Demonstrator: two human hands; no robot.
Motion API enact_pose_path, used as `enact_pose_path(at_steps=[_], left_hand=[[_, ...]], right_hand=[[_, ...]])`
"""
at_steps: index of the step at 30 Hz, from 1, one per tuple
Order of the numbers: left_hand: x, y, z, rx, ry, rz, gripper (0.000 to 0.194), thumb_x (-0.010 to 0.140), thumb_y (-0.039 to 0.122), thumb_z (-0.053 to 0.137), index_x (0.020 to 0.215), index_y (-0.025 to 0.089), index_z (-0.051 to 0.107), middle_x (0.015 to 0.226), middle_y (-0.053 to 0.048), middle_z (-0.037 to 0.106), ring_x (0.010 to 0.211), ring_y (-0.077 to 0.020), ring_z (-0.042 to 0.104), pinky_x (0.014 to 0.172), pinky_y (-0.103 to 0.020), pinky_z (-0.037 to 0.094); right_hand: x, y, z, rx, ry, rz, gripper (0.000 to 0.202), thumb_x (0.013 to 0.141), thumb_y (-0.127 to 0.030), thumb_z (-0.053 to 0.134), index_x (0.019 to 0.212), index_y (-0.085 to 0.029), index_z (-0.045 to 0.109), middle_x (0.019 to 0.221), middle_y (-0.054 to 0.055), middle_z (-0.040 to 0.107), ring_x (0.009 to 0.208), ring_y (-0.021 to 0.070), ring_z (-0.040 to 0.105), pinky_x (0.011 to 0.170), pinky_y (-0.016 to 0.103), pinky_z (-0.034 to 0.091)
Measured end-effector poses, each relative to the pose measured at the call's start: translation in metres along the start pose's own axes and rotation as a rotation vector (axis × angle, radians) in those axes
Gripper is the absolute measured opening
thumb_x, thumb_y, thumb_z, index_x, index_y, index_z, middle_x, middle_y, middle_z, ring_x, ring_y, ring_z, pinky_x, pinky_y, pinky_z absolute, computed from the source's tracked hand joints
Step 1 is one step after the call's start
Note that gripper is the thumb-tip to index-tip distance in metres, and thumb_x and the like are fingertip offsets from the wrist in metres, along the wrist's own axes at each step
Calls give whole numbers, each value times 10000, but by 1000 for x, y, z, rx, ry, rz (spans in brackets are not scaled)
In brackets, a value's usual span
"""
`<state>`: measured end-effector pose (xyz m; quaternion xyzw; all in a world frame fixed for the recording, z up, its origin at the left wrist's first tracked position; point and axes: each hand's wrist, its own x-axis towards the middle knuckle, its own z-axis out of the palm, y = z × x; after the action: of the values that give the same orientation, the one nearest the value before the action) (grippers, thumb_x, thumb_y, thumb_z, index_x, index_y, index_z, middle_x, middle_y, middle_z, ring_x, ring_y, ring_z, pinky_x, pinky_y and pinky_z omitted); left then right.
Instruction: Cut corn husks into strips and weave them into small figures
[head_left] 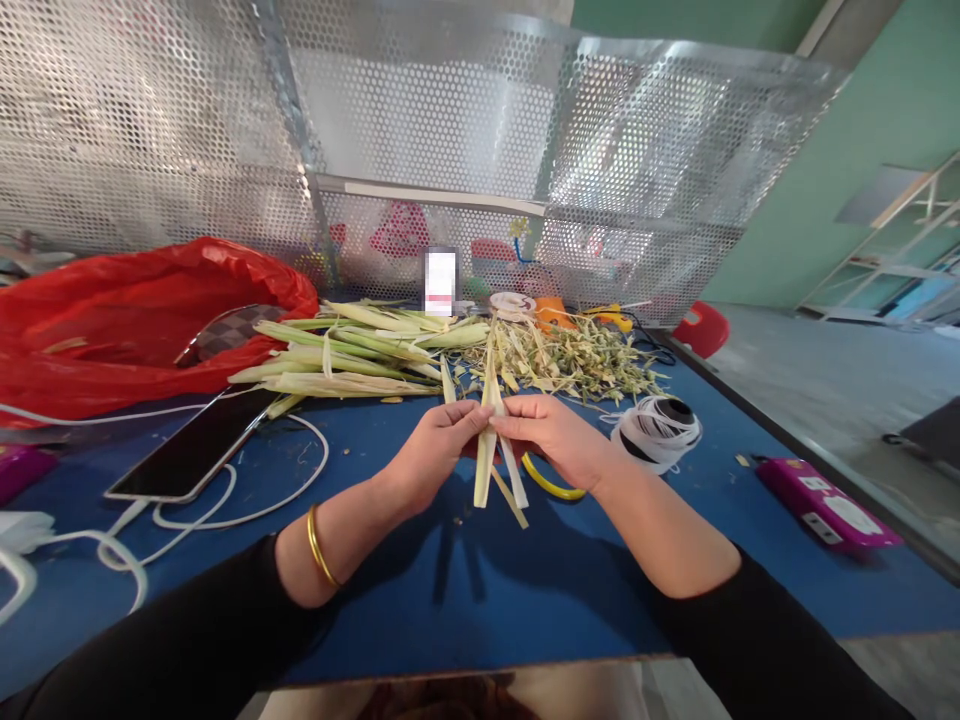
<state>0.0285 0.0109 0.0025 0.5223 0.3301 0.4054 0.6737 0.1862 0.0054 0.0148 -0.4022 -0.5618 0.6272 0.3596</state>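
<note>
Pale strips of corn husk (484, 482) cross in front of me above the blue table, their ends spread above and below my fingers. My left hand (433, 450) pinches them from the left between thumb and fingers. From the right, my right hand (551, 435) closes thumb and fingers on the same strips, and the two thumbs almost meet. A curved yellow loop (553, 484) lies below my right hand, partly hidden by it. Right of that hand rests a spool of white thread (652, 440). Long whole husks (352, 350) are piled beyond my left hand.
Shredded husk scraps (585, 362) heap at the back right, by a tape roll (513, 302). A red plastic bag (142, 300) and a phone (195, 450) with a white cable (322, 465) lie left. A purple box (825, 503) sits right. Perforated metal panels (442, 130) stand behind.
</note>
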Motion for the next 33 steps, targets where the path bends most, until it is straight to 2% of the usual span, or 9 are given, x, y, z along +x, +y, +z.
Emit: enact_pose_path(at_steps=[3,7,11,14,18,22,25,29,33], left_hand=[[0,1,1,-104,-52,-2,304,755,430,665,676,141,619,617,-12,613,570,-126,577,636,-258,480],[0,3,-3,-124,-80,43,332,805,400,610,587,156,553,550,14,535,555,-119,559,665,-257,468],[-2,3,-5,88,-26,107,303,822,411,585,659,155,585,600,-2,592,591,-124,562,657,-244,450],[-4,3,-3,280,-7,134,313,833,428,565,699,148,607,616,-10,606,602,-129,549,638,-246,436],[-5,3,-1,290,-26,106,361,818,482,567,678,151,599,625,-5,591,596,-129,543,615,-247,432],[-4,2,0,276,22,85,388,779,523,606,695,143,605,631,-3,585,589,-128,540,583,-243,430],[-3,1,0,257,47,85,387,760,510,639,662,139,586,607,3,569,571,-116,519,573,-236,424],[-2,-1,1,-20,-56,47,302,810,424,616,704,143,583,642,-3,571,614,-123,544,628,-250,460],[-1,-2,-1,-242,-187,18,284,842,352,577,643,151,550,574,11,503,590,-120,538,659,-261,473]], right_hand=[[0,1,-6,124,-75,20,261,732,-376,712,773,-126,652,663,30,640,597,127,609,520,216,436],[-1,-3,-11,200,-88,9,245,705,-326,723,626,-132,595,537,-11,562,470,89,530,481,215,427],[-4,-9,-6,58,15,-49,302,728,-410,699,650,-149,568,576,-1,589,535,121,577,563,258,480],[-3,-8,-1,-92,120,-168,349,749,-488,667,664,-174,539,595,-9,582,573,139,581,603,289,486],[2,-1,1,-255,291,-269,349,767,-451,655,593,-190,501,552,-40,494,541,118,514,556,265,453],[3,4,1,-337,239,-252,308,798,-396,622,603,-194,496,563,-37,497,551,128,532,555,268,451],[1,3,4,-296,190,-231,281,814,-364,606,617,-194,500,572,-34,520,554,127,542,571,267,453],[-1,0,5,-64,68,-168,270,805,-404,620,674,-179,549,584,-16,582,536,129,558,579,278,457],[-2,-2,3,116,-25,-125,269,796,-391,637,685,-158,559,586,10,604,541,143,583,569,283,450]])
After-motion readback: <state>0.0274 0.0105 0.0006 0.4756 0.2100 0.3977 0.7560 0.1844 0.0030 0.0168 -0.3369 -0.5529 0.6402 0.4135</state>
